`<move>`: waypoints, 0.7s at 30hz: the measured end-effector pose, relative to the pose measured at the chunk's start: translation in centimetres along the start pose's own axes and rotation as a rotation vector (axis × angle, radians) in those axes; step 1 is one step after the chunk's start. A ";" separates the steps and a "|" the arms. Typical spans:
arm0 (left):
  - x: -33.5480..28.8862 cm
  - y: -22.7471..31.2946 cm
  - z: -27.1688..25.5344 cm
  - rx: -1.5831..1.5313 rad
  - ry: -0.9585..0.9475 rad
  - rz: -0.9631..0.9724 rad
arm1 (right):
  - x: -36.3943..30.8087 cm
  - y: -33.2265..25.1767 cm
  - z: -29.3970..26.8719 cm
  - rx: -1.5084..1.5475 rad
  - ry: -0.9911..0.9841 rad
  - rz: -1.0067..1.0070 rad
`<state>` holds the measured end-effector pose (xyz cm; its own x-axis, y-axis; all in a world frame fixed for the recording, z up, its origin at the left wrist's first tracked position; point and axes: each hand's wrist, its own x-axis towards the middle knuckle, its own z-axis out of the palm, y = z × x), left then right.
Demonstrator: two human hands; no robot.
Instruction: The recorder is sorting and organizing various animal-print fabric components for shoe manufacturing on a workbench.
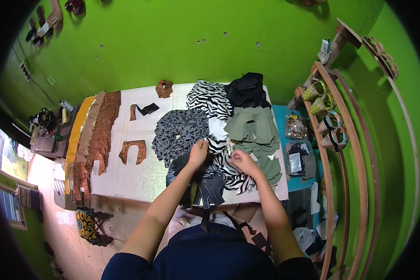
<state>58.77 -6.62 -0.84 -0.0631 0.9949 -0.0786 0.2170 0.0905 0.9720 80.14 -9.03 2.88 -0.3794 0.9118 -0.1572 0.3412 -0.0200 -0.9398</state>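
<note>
My left hand (199, 154) is closed, fingertips pinching the edge of a black-and-white zebra-print fabric piece (217, 146). Just to its right, my right hand (242, 162) has its fingers curled together over more zebra-print pieces (238, 181); what they grip, if anything, is hidden. Dark pieces with pale lines (209, 189) lie below my left hand at the table's near edge. Beyond that hand spreads a pile of grey-black patterned pieces (179, 133). Olive-green cut pieces (253, 127) are stacked past my right hand.
On the white table (109, 182) lie a zebra-print stack (209, 95), black fabric (248, 91), an orange-brown curved piece (139, 145) and long rows of brown pieces (105, 133). Clear plastic boxes (296, 126) stand at the right. A wooden rack (323, 154) holds sandals (333, 130). A machine (44, 119) stands far left.
</note>
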 end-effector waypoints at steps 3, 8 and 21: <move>-0.6 1.3 -2.0 -0.157 -0.076 -0.109 | 2.3 -2.1 1.0 0.210 0.082 -0.037; -1.5 2.2 -7.4 -0.122 -0.066 -0.104 | 7.6 -5.3 7.4 -0.025 0.085 -0.214; 1.1 -7.0 -28.9 0.229 0.158 -0.136 | 21.2 -7.7 27.7 -0.147 0.285 -0.056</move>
<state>29.05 -7.46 -1.38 -0.2535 0.9554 -0.1513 0.4092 0.2477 0.8782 45.65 -0.94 -1.64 -0.1520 0.9884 0.0048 0.4550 0.0743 -0.8874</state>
